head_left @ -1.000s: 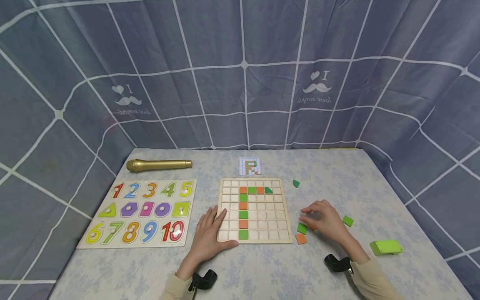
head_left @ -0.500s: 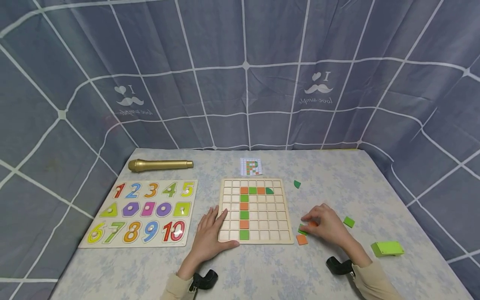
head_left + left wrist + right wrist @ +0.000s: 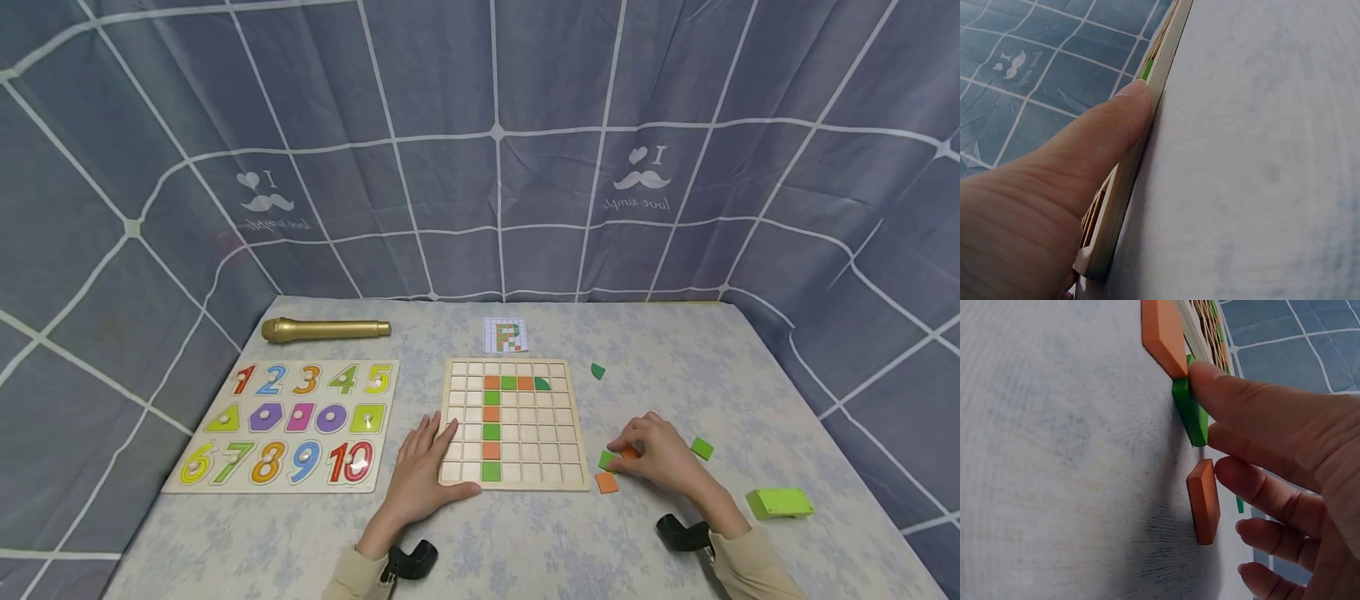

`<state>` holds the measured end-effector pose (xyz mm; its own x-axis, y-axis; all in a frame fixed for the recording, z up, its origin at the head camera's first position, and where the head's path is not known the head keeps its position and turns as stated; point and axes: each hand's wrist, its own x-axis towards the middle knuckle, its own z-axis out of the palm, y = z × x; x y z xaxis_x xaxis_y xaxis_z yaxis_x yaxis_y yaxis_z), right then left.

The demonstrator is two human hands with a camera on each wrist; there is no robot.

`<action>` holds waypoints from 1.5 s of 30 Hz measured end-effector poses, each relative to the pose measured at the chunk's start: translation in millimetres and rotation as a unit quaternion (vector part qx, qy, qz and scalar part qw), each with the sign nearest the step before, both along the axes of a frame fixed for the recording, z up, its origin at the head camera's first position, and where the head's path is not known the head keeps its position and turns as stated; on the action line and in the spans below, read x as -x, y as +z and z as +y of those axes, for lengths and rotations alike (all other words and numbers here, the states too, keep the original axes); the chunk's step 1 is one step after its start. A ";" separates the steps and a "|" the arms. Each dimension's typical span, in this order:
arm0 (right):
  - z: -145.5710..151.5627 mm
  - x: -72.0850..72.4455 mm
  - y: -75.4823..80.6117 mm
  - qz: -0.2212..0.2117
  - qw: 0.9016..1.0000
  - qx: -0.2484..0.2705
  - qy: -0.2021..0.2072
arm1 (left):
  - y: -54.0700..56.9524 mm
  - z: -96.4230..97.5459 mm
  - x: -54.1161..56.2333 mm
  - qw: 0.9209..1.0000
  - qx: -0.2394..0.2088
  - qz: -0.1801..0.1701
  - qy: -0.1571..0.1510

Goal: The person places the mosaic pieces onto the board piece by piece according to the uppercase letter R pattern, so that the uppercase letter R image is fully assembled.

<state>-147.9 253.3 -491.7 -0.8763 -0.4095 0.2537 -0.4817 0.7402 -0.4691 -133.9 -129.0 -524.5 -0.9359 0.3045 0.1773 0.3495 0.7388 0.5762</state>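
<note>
A wooden grid board (image 3: 547, 450) lies mid-table with orange and green tiles set in a column and a top row. My left hand (image 3: 420, 479) rests flat at its near left corner, thumb (image 3: 1085, 156) pressed along the board's edge (image 3: 1141, 162). My right hand (image 3: 652, 458) hovers low over loose tiles right of the board, fingers loosely curled. Its thumb touches a green tile (image 3: 1190, 412) (image 3: 606, 459), and a fingertip sits at an orange tile (image 3: 1204, 500) lying flat on the cloth. Another orange tile (image 3: 606, 482) (image 3: 1163, 331) lies just nearer me.
A number puzzle board (image 3: 288, 425) lies at the left and a gold microphone (image 3: 326, 329) behind it. A pattern card (image 3: 505, 334) sits behind the grid. A dark green quarter piece (image 3: 597, 371), a green tile (image 3: 702, 448) and a green block (image 3: 780, 502) lie to the right. Fabric walls surround the table.
My right hand has sunk and drawn slightly nearer me onto the loose tiles, its fingers curling in around them. The left hand has stayed put.
</note>
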 end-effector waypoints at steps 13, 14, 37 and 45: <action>-3.8 -1.4 2.9 -0.001 0.999 -0.031 0.015 | 0.9 0.5 -0.3 1.000 -0.001 -0.003 -0.001; -4.5 -1.7 3.1 -0.008 0.999 -0.029 0.013 | 0.7 0.5 -0.1 1.000 -0.001 -0.002 -0.001; -10.8 6.8 7.3 -0.114 0.989 0.089 0.021 | 0.1 1.5 0.3 1.000 -0.010 0.014 -0.005; -34.1 32.6 6.9 -0.087 0.990 0.105 -0.017 | 1.8 1.0 0.2 1.000 -0.002 -0.008 0.001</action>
<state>-180.4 219.2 -484.8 -0.9271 -0.3325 0.1731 -0.3553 0.6322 -0.6886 -134.1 -128.0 -522.7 -0.9392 0.3016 0.1640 0.3388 0.7370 0.5848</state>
